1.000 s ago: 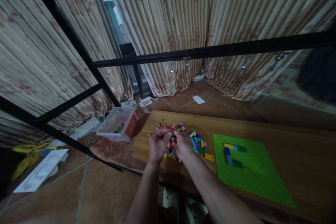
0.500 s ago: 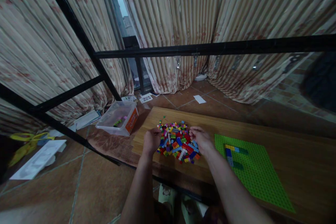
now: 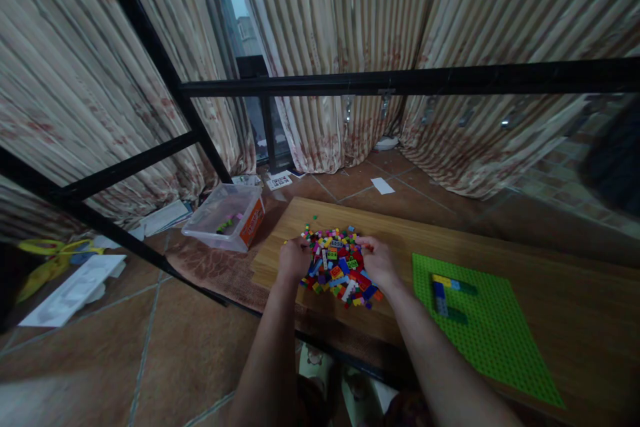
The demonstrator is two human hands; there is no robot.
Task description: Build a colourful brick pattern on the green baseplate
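Note:
A heap of small coloured bricks point(image 3: 337, 265) lies on the left part of a low wooden board point(image 3: 525, 253). My left hand point(image 3: 294, 259) rests against the heap's left edge, fingers curled into the bricks. At the heap's right edge my right hand point(image 3: 376, 260) touches the bricks with its fingers bent. Whether either hand grips a brick cannot be made out. To the right lies a green baseplate point(image 3: 495, 340) with a few yellow, blue and green bricks point(image 3: 447, 295) fixed on it.
A clear plastic tub with an orange label point(image 3: 226, 225) stands on the tiled floor left of the board. Black metal bars point(image 3: 400, 83) cross the view above. Curtains hang behind. Papers point(image 3: 75, 290) and a yellow item point(image 3: 47, 253) lie on the floor at left.
My hands were together over the middle of the heap a second ago; they have spread apart to its left and right edges, and the bricks between them show. The camera tilted slightly.

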